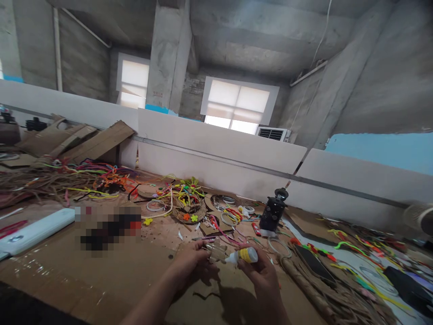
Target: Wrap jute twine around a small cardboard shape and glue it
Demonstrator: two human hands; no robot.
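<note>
My left hand (pixel 195 259) is closed on a small brownish, partly see-through piece (pixel 216 251) whose kind I cannot make out. In my right hand (pixel 259 268) is a small white glue bottle (pixel 248 255) with a yellow label, lying on its side. The bottle's narrow nozzle points left and is at the edge of the piece; whether the two touch is unclear. Both hands are just above the cardboard-covered table (pixel 135 280). A short dark strand (pixel 205 295) lies below them.
Beyond my hands stands a black device (pixel 272 212). A round basket (pixel 189 215) of colourful cords sits at centre back. A phone-like dark slab (pixel 314 264) rests on brown cords at right. A white bar (pixel 37 230) lies at left. More cords (pixel 108 178) are heaped far left.
</note>
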